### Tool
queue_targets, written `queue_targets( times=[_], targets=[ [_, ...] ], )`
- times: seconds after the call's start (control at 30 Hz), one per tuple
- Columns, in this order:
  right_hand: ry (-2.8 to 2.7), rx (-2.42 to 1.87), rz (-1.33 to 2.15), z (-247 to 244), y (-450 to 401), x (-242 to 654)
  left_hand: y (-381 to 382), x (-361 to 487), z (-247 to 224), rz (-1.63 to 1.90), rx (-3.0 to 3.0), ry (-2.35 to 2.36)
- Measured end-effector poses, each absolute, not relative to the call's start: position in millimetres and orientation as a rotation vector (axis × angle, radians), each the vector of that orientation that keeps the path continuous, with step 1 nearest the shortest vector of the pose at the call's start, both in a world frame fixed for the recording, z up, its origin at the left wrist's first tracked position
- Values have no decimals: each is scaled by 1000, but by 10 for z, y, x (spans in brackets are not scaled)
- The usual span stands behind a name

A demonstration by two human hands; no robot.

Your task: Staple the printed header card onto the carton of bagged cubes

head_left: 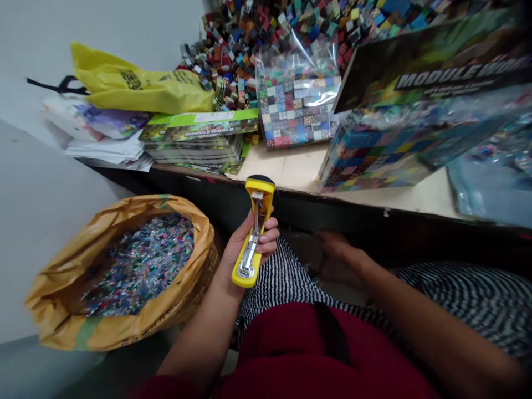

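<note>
A yellow stapler [254, 238] is in my left hand [260, 235], its hinged body opened so the metal inside faces up, near the front edge of the table. My right hand [332, 246] is lower, below the table edge above the patterned trousers; it is dark and blurred, so its fingers and anything in them cannot be made out. Behind the stapler, a clear bag of small patterned cubes [297, 108] stands on the table, with a card-topped pack of cubes [374, 149] tilted to its right.
An orange sack [199, 221] of small shiny packets sits at the left. The table [282, 166] holds stacked printed cards [199, 138], a yellow bag [141, 88], papers [108, 149], a pile of loose cubes [233, 50] and clear bags [499, 172] at the right.
</note>
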State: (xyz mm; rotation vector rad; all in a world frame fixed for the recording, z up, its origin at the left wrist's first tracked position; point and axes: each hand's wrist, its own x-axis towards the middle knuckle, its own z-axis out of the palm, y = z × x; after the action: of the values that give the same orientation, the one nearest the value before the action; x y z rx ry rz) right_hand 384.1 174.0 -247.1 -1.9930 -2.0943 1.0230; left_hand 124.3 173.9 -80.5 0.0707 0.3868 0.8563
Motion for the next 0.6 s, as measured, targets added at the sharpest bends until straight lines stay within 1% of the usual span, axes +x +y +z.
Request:
queue_targets(
  times=[0.3, 0.43, 0.6],
  targets=[
    [-1793, -1974, 1078, -2324, 1377, 4269, 1624, 1123, -878, 921, 30, 403],
    [-1742, -1871, 1159, -2346, 1171, 4213, 1510, 1066, -900, 986, 17, 425],
    [-1735, -1763, 1227, -2372, 1209, 4023, 1346, 1009, -884, 1062, -7, 479]
  ],
)
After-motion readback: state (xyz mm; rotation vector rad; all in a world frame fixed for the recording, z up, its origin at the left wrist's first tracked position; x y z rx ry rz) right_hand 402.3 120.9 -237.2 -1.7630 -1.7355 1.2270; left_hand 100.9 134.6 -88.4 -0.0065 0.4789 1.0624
